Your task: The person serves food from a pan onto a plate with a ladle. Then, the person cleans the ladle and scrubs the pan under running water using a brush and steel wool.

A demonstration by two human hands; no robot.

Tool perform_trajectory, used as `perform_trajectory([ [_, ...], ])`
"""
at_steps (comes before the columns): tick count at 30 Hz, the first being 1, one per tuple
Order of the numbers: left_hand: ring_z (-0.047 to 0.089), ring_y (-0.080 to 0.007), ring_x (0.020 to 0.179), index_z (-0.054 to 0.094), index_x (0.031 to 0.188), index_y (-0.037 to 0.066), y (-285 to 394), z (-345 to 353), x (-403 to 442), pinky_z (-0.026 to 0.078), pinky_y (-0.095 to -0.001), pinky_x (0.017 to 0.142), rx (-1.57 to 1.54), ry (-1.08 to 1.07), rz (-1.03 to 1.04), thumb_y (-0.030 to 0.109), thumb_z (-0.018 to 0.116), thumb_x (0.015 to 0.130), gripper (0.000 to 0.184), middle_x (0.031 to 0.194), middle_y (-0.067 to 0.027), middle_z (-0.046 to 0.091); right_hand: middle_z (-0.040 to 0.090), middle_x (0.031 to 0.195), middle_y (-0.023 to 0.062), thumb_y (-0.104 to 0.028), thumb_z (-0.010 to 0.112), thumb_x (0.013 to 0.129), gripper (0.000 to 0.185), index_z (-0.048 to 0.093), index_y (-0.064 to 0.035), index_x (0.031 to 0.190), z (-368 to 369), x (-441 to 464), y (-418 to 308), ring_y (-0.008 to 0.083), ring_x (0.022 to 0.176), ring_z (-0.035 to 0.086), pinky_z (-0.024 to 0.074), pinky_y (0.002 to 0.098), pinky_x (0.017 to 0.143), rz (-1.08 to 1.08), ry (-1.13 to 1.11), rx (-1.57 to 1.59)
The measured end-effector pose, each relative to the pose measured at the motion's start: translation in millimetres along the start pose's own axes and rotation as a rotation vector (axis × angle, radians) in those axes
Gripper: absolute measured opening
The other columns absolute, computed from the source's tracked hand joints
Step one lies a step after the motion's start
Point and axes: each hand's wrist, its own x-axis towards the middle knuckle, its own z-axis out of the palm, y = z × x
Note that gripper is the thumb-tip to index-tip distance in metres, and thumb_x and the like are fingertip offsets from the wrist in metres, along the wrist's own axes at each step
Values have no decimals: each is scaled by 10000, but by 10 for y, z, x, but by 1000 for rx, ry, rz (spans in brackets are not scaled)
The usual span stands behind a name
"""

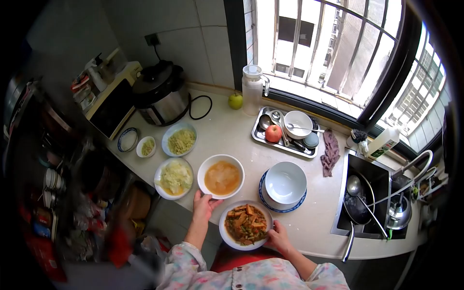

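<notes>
My right hand [279, 235] grips the right rim of a white plate [224, 233] of brown stir-fried food [245, 223], held level at the counter's front edge. My left hand [206, 205] is on the near edge of a white bowl [236, 162] of orange-brown soup [222, 178]; its fingers are partly hidden by the bowl. Just left of the soup is a plate of pale cooked cabbage [175, 178]. Behind that stand a bowl of chopped green food [181, 141] and a smaller bowl [146, 147] of similar food. A large white bowl [285, 182] sits on a blue-patterned plate [279, 208] to the right.
A metal tray [261, 136] with an apple [273, 134], spoons and a bowl lies by the window. An electric cooker [162, 94], pitcher [252, 92] and green fruit [235, 101] stand at the back. The sink [340, 215] at right holds a pan and ladle; the pan's handle overhangs the front.
</notes>
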Motion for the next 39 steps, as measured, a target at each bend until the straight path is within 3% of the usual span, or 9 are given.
perform_trajectory([
  [3,634,-350,806,317,1234,4,92,121,244,588,-385,607,-5,12,-36,-57,436,775,478,1040,-214,543,584,851,116,-53,459,766,346,448,-13,1109,223,102,-24,178,588,595,516,274,480,-30,46,-18],
  [9,593,-425,889,320,1170,-16,282,286,938,565,-509,663,-41,-22,-140,-118,389,729,458,1110,-263,482,591,861,131,-4,459,774,345,447,17,1119,721,439,1,182,571,600,519,275,466,-57,118,92],
  [15,582,-468,883,305,1209,-79,525,503,1470,550,-542,690,-42,-76,-229,-147,376,706,512,1119,-297,467,586,941,153,-23,500,838,345,432,23,1173,1100,822,-44,220,723,618,564,304,534,-130,164,268],
  [21,579,-477,884,388,1166,-121,663,565,1913,547,-546,698,-37,-101,-294,-148,382,705,462,1096,-307,490,596,957,142,-35,503,862,359,419,-3,1210,1292,1012,-167,228,756,631,577,312,568,-90,159,400],
  [25,591,-399,822,446,1102,-127,656,587,1994,551,-488,693,-42,-127,-214,-122,433,727,375,1030,-253,530,595,932,131,-87,521,871,425,372,-26,1265,1383,1249,-73,205,744,628,572,309,573,-83,145,390],
  [29,581,-251,763,482,1074,-75,679,533,1636,536,-353,671,-57,-173,-60,-66,502,742,333,885,-162,559,563,851,63,-173,519,888,478,340,-60,1316,1449,1164,-74,140,699,577,521,275,524,-143,125,256],
  [31,570,-231,813,327,1254,5,785,835,795,520,-320,722,60,20,108,4,505,805,483,1002,-140,507,560,851,50,-193,514,894,455,378,-70,1310,1400,800,-185,121,689,563,494,260,530,-191,92,159],
  [36,568,-180,844,388,1203,32,342,1107,-191,506,-273,747,110,-182,247,-3,468,836,378,1049,-105,497,601,859,34,-200,523,894,344,522,-49,1203,763,-256,-120,94,678,552,473,237,595,-374,-6,-125],
  [39,571,-187,835,393,1203,13,-178,1430,-749,522,-276,711,114,-331,174,-27,476,818,396,1035,-118,496,624,863,41,-198,533,893,312,557,-41,1161,251,-923,59,84,716,569,480,232,611,-313,104,-53],
])
